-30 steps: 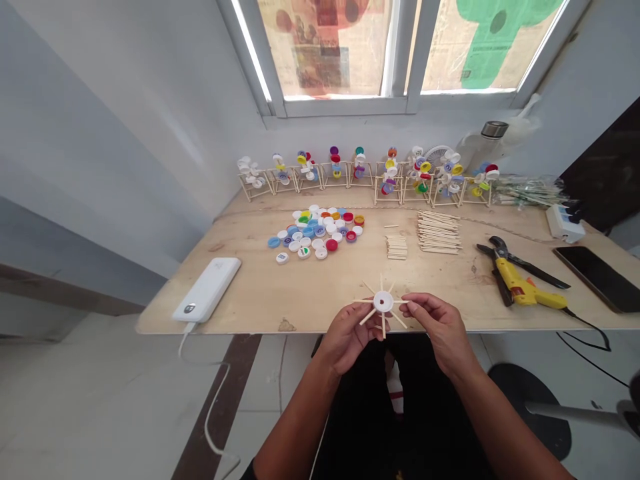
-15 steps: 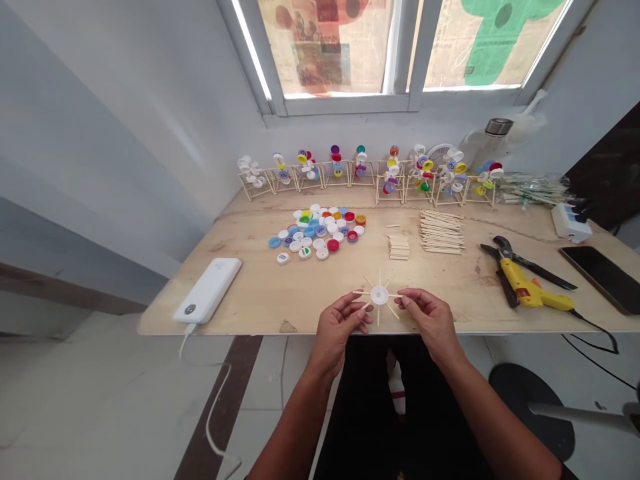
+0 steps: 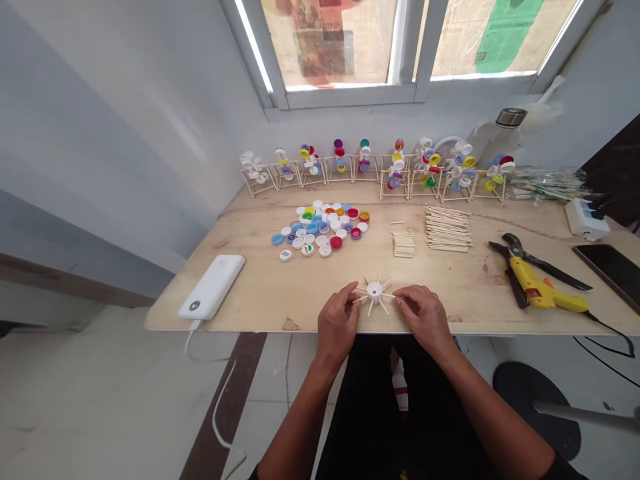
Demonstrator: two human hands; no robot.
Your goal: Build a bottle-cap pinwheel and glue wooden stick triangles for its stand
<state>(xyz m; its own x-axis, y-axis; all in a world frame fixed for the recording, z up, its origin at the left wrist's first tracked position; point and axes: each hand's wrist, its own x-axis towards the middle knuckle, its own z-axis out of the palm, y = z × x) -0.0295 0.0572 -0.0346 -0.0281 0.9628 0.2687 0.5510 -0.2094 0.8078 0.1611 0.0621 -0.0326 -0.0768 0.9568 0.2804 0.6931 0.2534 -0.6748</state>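
In the head view, a small round white plastic hub with pale wooden spokes (image 3: 375, 297) is at the lower centre of the frame, near the front edge of the pale wooden counter (image 3: 280, 293). The left hand (image 3: 338, 325) has its grip closed on a left-side spoke; the right hand (image 3: 426, 318) pinches one opposite. The hub, facing the camera half a second ago, now shows its side wall, suggesting it is being levelled. Whether it touches the counter, I cannot tell.
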